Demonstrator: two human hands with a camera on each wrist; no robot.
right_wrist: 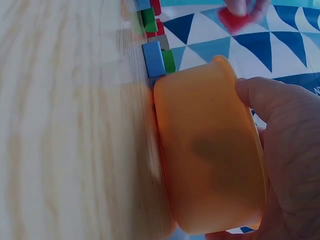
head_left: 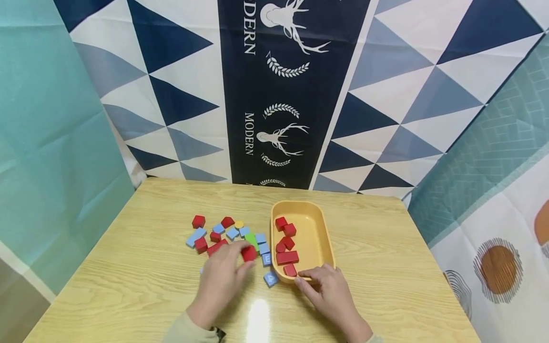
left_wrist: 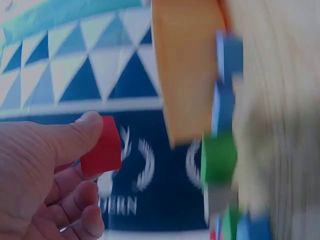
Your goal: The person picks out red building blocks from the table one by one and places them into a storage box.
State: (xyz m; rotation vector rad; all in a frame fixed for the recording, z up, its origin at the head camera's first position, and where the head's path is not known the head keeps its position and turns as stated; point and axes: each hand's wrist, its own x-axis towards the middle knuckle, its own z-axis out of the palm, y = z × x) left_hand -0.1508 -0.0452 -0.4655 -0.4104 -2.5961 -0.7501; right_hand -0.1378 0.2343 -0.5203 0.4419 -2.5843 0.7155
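My left hand [head_left: 223, 271] pinches a red block [head_left: 249, 253] between thumb and fingers, raised over the loose blocks left of the orange tray [head_left: 329, 245]. In the left wrist view the red block [left_wrist: 102, 147] shows a flat, angular side, and the other fingers curl loosely below it. My right hand [head_left: 328, 290] grips the near rim of the tray, the thumb on the rim in the right wrist view [right_wrist: 280, 107]. Inside the tray, along its left side, lie several red blocks, among them a long red block [head_left: 287, 257].
Left of the tray lie more red blocks, such as a red cube [head_left: 198, 221], several blue blocks [head_left: 196, 237], a green block [head_left: 252, 241] and a yellow round piece [head_left: 238, 224]. One blue lettered block [head_left: 270, 278] sits by the tray's near left corner. Patterned cloth hangs behind the wooden table [head_left: 377, 267].
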